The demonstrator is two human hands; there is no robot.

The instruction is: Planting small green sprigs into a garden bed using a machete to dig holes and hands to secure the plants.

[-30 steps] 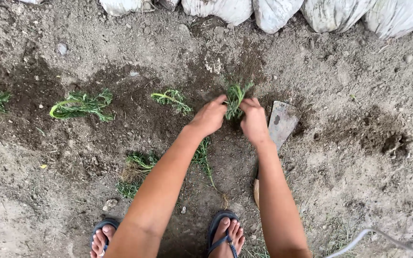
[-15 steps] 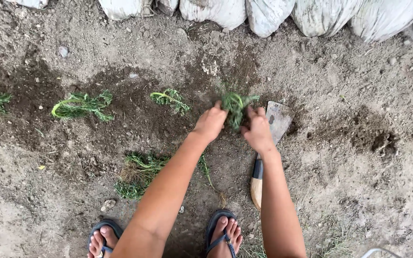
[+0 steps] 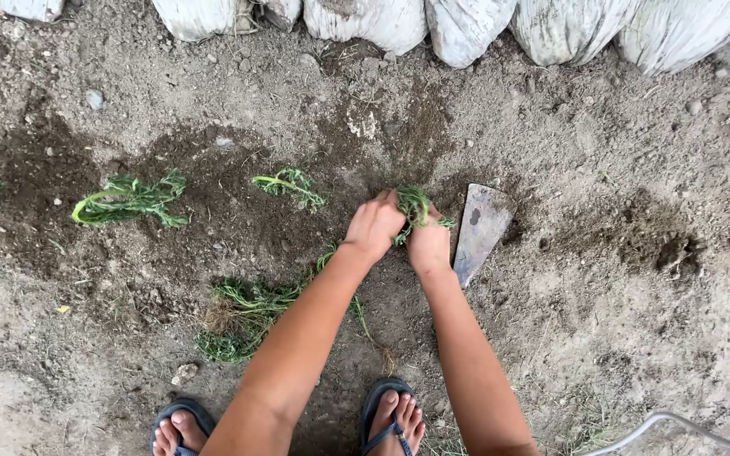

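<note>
Both my hands press around a small green seedling (image 3: 416, 205) set in dark loose soil. My left hand (image 3: 372, 228) cups its left side, fingers curled against the stems. My right hand (image 3: 429, 245) holds its right side, knuckles down on the earth. Just right of my right hand lies a flat metal trowel blade (image 3: 481, 226), its handle hidden under my forearm.
Two planted seedlings (image 3: 128, 198) (image 3: 291, 185) lie in a row to the left, another at the left edge. A loose bundle of seedlings (image 3: 242, 312) rests near my left forearm. White sacks (image 3: 466, 25) line the top. My sandalled feet (image 3: 390, 418) stand below; a hose (image 3: 678, 425) curves bottom right.
My hands have dropped lower and closed tighter around the seedling, pressing it toward the soil. My right forearm now covers the trowel handle. The view shifted slightly.
</note>
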